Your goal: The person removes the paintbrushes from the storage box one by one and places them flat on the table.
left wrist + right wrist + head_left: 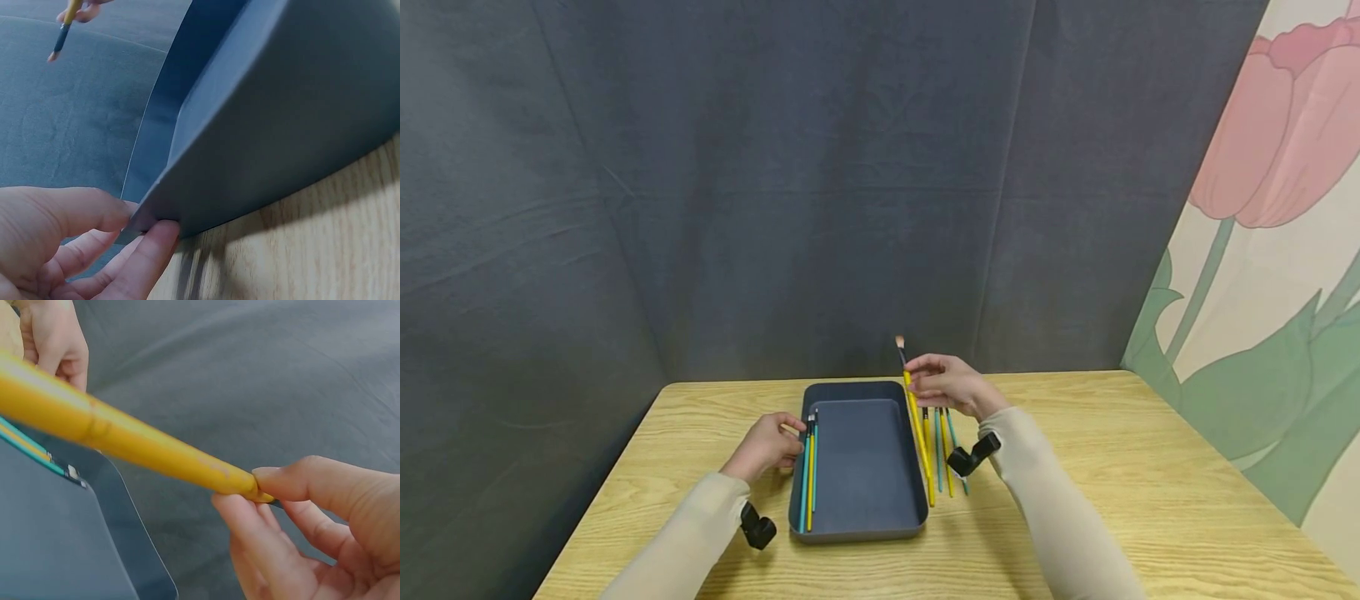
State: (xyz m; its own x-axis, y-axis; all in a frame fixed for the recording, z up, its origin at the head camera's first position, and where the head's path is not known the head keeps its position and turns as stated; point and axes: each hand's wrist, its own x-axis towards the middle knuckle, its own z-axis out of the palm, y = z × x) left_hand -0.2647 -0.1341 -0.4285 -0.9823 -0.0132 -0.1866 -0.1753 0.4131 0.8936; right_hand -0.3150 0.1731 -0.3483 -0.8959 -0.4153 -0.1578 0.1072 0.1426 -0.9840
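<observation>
Between thumb and fingers my right hand pinches a yellow-handled paintbrush, bristles up, over the right rim of a dark grey tray. The right wrist view shows the grip near the top of the yellow handle. My left hand holds the tray's left wall; in the left wrist view its thumb and finger pinch the rim. Along the tray's left side lie teal paintbrushes and a yellow one, side by side, bristles pointing away.
Right of the tray, several teal and yellow paintbrushes lie on the wooden table, partly behind my right hand and its wrist camera. A dark cloth hangs behind the table; a tulip-patterned panel stands at right.
</observation>
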